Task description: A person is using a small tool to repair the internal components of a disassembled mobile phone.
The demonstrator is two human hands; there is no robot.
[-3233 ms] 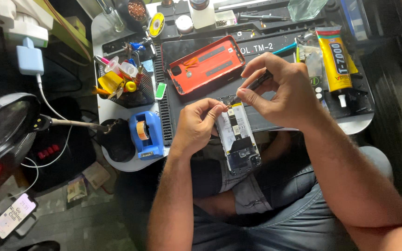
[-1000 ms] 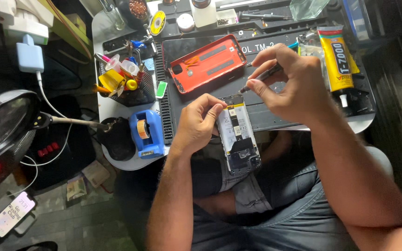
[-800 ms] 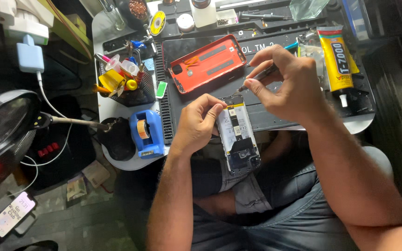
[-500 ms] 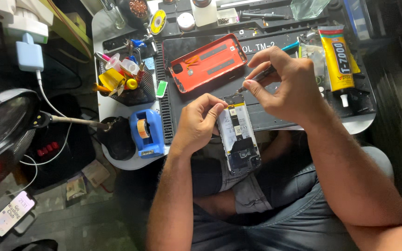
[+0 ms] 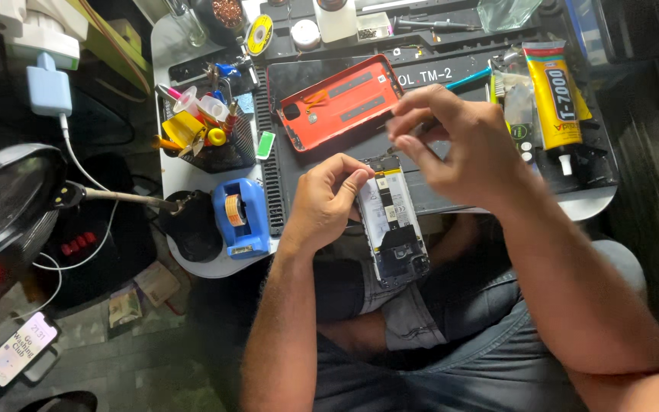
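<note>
My left hand [image 5: 323, 200] grips the left edge of an opened phone [image 5: 393, 225] with its back off and its circuit board and battery showing. The phone hangs over the near edge of the dark work mat [image 5: 451, 152], above my lap. My right hand [image 5: 459, 145] hovers just above the phone's top end, fingers pinched around a thin dark tool [image 5: 421, 131] whose tip points down at the board. The phone's red back cover [image 5: 337, 103] lies inside-up on the mat, just beyond both hands.
A yellow glue tube [image 5: 554, 103] lies at the right of the mat. A blue tape dispenser [image 5: 236, 216] and a black basket of small tools [image 5: 206, 137] stand to the left. A black desk lamp [image 5: 9, 198] reaches over the floor at far left.
My right hand has shifted slightly with the tool above the phone's top end. My left hand and the phone have stayed where they were.
</note>
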